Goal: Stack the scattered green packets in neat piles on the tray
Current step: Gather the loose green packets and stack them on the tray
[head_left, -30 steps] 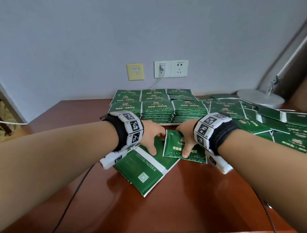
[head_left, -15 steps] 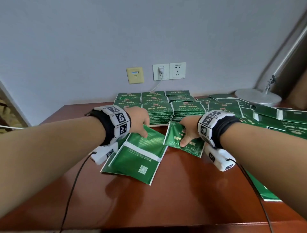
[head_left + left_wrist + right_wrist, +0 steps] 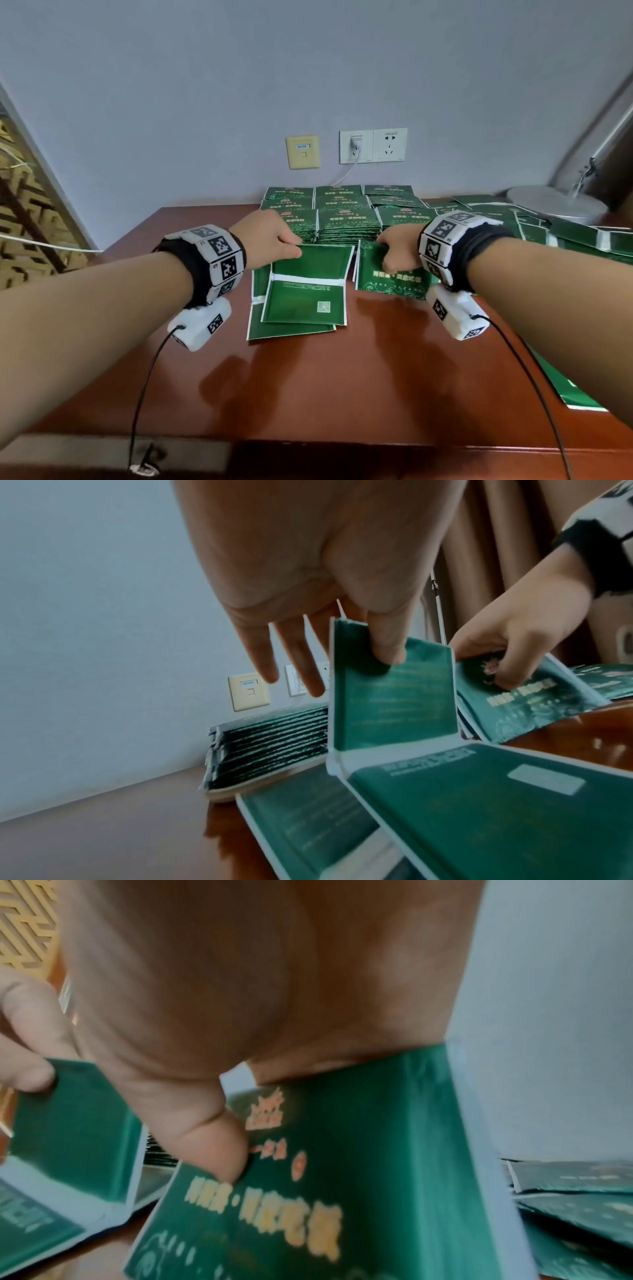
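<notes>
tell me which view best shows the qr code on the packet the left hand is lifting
The head view: the QR code faces the camera on the packet held by the left hand. The left wrist view shows it only as a blurred pale patch; the right wrist view misses it.

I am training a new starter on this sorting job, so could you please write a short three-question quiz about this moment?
1. True or false: the left hand pinches the back-side-up packet by its far edge.
2. Which face of the packet in the right hand is up? A) printed front B) plain back
3. Fill in: the neat piles stand against the ____.

Key: 1 true; 2 A, the front-up packet shows gold lettering; 3 wall.
</notes>
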Tool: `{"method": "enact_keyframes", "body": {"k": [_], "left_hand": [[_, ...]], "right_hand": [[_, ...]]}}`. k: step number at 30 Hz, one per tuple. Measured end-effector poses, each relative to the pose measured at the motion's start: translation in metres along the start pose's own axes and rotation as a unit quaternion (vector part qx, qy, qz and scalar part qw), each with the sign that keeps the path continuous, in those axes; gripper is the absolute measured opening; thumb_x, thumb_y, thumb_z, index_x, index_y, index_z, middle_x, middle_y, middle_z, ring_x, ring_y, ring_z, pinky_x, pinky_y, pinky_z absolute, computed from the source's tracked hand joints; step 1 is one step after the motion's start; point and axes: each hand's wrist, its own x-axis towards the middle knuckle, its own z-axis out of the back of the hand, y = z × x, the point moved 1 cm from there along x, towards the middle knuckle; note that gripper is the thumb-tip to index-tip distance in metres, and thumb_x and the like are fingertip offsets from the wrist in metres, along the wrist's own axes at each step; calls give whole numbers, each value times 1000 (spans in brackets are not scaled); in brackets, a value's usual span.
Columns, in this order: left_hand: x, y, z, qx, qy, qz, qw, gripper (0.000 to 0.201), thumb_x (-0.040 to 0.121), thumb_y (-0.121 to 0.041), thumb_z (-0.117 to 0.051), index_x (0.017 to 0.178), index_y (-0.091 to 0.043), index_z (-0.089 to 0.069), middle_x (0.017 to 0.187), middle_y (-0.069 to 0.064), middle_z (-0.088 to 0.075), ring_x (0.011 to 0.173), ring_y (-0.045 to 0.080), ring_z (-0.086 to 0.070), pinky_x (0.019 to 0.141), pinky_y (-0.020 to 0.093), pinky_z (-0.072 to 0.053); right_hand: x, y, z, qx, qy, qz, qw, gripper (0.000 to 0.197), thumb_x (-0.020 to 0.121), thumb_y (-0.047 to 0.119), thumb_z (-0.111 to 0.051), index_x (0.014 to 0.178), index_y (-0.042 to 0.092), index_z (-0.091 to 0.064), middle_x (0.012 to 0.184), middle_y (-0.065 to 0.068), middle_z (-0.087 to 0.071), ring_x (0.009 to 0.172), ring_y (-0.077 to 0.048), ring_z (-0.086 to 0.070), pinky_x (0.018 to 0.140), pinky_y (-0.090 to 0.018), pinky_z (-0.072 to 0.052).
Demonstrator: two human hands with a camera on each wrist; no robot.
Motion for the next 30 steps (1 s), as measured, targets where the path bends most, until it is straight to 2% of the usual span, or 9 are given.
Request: {"method": "enact_keyframes", "body": {"k": [3,7,11,13,15,19,22,25,30], "left_hand": [[-12,-3,-1,-8,16,-30,999,27,85,-34,-69,108,-20,-73,106,-5,-72,92,14,-68,90,34,-52],[-24,-10,-6,8,117,-27,993,48,77,-60,-65,116,-33,-67,97,-24,-62,94,-1,-59,85,21,-44],[-22,-10,-30,102,191,-11,976,94,71,-70,-65,147,-25,-33,142,-7,-44,125,12,-45,104,30,-37],[-19,-13,-47,153,208,12,966,108,66,-71,-68,150,-20,-24,141,0,-37,128,18,-39,107,38,-37],[-17,-18,-59,180,218,24,959,108,63,-71,-70,147,-18,-28,127,3,-39,119,20,-39,100,42,-42],[-14,-24,-64,174,227,37,958,98,65,-64,-73,140,-18,-30,116,2,-37,110,20,-39,92,41,-45],[-15,-27,-63,169,221,39,960,90,63,-60,-75,131,-20,-30,108,1,-36,95,19,-49,82,40,-50],[-15,-27,-58,155,216,39,963,92,58,-58,-78,128,-26,-27,107,-2,-35,84,18,-55,78,39,-53],[-2,-23,-30,144,202,24,968,98,65,-55,-76,141,-31,-20,114,-2,-33,88,13,-53,72,31,-49]], "right_hand": [[2,2,-4,-18,15,-6,1000,49,89,10,-52,138,7,-47,119,-6,-60,98,-21,-60,78,-26,-48],[4,3,-14,-10,-1,-12,1000,52,86,25,-63,134,9,-51,120,-6,-62,105,-23,-61,86,-31,-51],[-1,4,-28,-19,54,1,998,87,65,52,-80,134,14,-43,124,-4,-58,110,-24,-57,95,-39,-48],[-1,4,-32,-25,59,5,998,86,60,54,-82,127,13,-48,114,-2,-61,101,-22,-60,89,-37,-51],[-2,4,-35,-17,59,6,998,82,61,51,-82,124,11,-48,107,-2,-61,95,-21,-62,85,-36,-53],[-6,8,-37,-10,76,-10,997,93,68,50,-78,136,12,-29,104,-6,-52,90,-25,-55,73,-34,-48],[-7,10,-36,-13,92,-5,996,109,62,56,-80,141,13,-19,115,-7,-51,98,-27,-55,80,-37,-49],[-8,11,-30,-12,69,6,997,107,63,48,-83,139,11,-18,117,-8,-53,97,-28,-57,81,-38,-51],[-2,11,-14,5,14,26,1000,96,67,37,-82,134,8,-20,111,-10,-54,90,-26,-60,75,-38,-55]]}}
